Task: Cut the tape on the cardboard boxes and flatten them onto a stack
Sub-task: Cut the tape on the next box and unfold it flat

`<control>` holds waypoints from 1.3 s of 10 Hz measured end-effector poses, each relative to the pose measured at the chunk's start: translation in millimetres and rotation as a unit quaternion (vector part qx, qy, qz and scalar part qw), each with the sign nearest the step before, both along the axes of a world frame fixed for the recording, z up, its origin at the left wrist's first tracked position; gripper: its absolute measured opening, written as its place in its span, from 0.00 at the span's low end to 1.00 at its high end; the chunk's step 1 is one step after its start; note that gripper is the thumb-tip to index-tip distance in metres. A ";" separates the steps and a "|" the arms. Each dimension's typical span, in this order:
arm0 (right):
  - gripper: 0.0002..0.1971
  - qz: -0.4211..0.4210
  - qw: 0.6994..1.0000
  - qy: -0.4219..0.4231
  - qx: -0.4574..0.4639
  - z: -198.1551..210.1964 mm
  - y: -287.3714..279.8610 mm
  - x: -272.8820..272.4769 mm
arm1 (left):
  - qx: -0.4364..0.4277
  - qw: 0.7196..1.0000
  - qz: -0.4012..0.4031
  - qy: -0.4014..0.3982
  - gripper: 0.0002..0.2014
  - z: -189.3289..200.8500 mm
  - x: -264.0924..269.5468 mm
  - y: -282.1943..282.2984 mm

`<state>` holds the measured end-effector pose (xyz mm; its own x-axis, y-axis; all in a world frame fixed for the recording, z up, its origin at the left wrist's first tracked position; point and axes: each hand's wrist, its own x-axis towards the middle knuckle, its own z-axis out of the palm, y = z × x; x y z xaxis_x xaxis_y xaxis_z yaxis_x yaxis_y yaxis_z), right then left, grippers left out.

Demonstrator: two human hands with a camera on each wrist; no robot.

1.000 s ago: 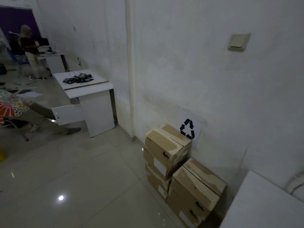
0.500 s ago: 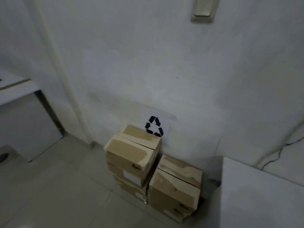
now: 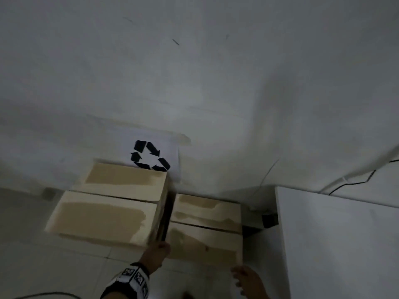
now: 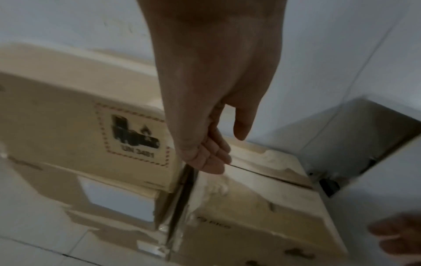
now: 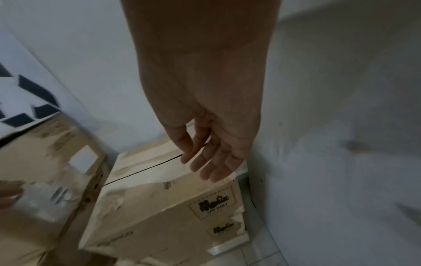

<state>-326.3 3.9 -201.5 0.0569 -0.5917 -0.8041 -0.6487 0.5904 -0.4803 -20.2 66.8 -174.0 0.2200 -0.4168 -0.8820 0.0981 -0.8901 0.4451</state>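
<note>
Cardboard box (image 5: 173, 203) label (image 5: 213, 203) reads "UN 3481".

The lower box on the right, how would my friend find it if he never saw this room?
Find the black recycling sign taped low on the white wall. Boxes sit on the floor below it, and the lower box is on the right, beside a white cabinet. Its top sits lower than the taller stack to its left, and both hands reach toward it.

"UN 3481" on box (image 5: 159, 207) label; recycling sign (image 3: 151, 157) on wall
</note>
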 end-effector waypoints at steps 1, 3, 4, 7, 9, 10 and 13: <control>0.15 0.031 0.996 0.071 -0.048 -34.6 -38.8 -1.4 | -0.016 0.998 0.013 -0.052 0.25 -61.8 -5.4 -44.2; 0.24 -0.018 0.996 0.066 -0.052 -80.4 -96.1 2.6 | 0.039 0.993 0.102 -0.052 0.46 -178.0 2.4 -63.3; 0.26 -0.065 0.997 0.032 -0.011 -93.9 -111.2 9.9 | -0.001 0.991 0.116 -0.062 0.28 -179.1 1.4 -70.5; 0.34 -0.132 0.991 -0.035 0.011 -113.4 -117.0 22.4 | -0.043 0.990 0.057 -0.120 0.17 -143.5 -2.0 -91.6; 0.29 -0.156 0.988 0.001 0.004 -92.0 -119.9 26.1 | -0.065 0.984 0.131 -0.100 0.25 -131.5 -9.6 -90.0; 0.27 -0.139 0.990 0.030 -0.017 -69.2 -114.8 18.5 | -0.055 0.980 0.178 -0.065 0.23 -108.0 -6.4 -78.6; 0.33 -0.116 0.992 0.038 -0.029 33.8 -85.9 8.4 | -0.108 0.983 0.137 -0.062 0.34 -5.1 -11.3 -38.4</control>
<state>-317.9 -82.0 -167.7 -0.1456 -0.6270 -0.7653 -0.5340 0.7010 -0.4727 -31.5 28.4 -179.1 0.4503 -0.5015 -0.7388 0.2537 -0.7214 0.6443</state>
